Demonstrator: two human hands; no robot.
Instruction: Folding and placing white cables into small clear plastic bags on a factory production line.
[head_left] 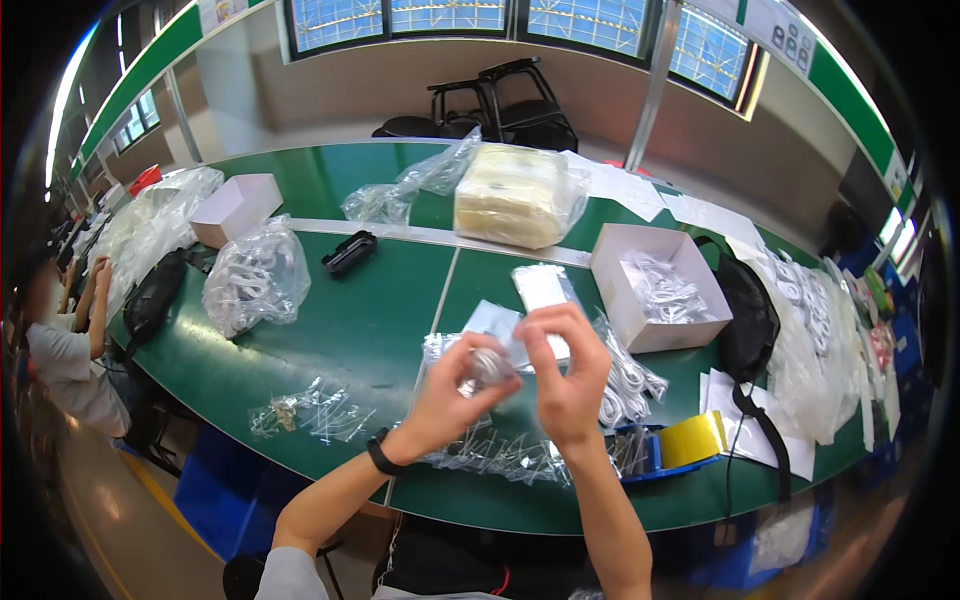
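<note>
**A small clear bag held over the green desk**

A small clear bag (488, 366) is held up by both hands. It is pinched by the left hand (452, 398) fingers and the right hand (568, 375) fingers, above the green desk (350, 330). A white box (655, 290) is seen nearby.

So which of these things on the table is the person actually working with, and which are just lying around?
In use:
- left hand and right hand, both on a small clear bag
- empty clear bags below the hands
- white cables

Lying about:
- white box
- black case
- yellow tape dispenser
- black bag
</note>
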